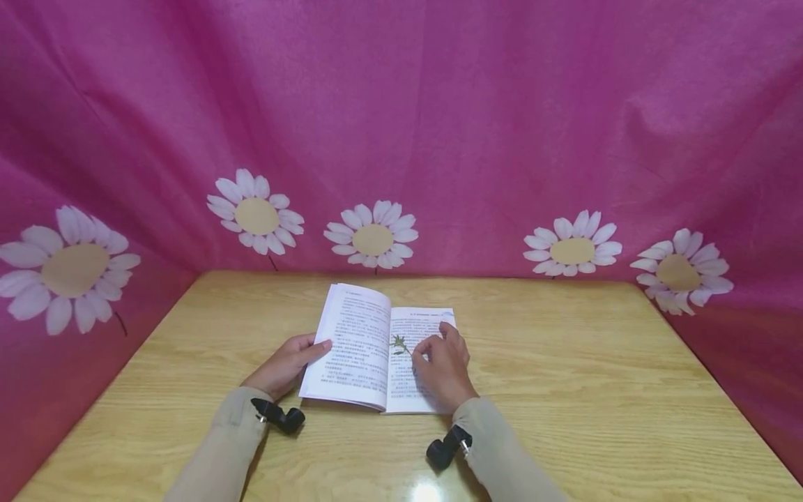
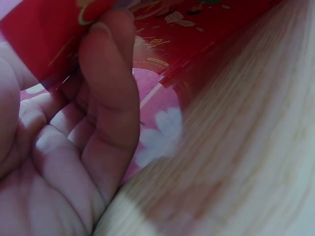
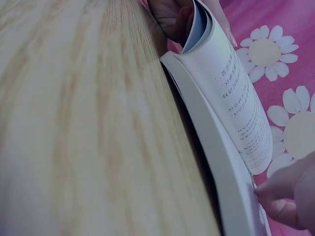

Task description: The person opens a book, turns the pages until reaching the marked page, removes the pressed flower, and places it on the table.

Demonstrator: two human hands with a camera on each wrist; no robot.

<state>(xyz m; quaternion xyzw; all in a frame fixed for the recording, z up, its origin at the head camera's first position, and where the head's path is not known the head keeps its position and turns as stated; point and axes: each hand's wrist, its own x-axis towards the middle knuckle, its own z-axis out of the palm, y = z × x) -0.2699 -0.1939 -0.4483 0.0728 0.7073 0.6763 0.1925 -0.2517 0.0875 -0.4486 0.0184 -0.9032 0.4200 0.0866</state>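
An open book (image 1: 357,348) with printed pages lies on the wooden table, its left half raised off the surface. My left hand (image 1: 285,364) grips the outer edge of that half, thumb on the page and fingers beneath. In the left wrist view the book's red cover (image 2: 197,29) shows above the curled fingers. Over the right page, my right hand (image 1: 444,366) pinches the thin stem of a small green leafy sprig (image 1: 399,343). The sprig's leaves are close to the book's middle fold. In the right wrist view, the right fingertips (image 3: 275,194) are at the page.
The light wooden table (image 1: 596,390) stretches out on both sides of the book. A pink curtain (image 1: 464,139) printed with large white daisies hangs behind and beside it. Each wrist carries a small black camera (image 1: 279,417).
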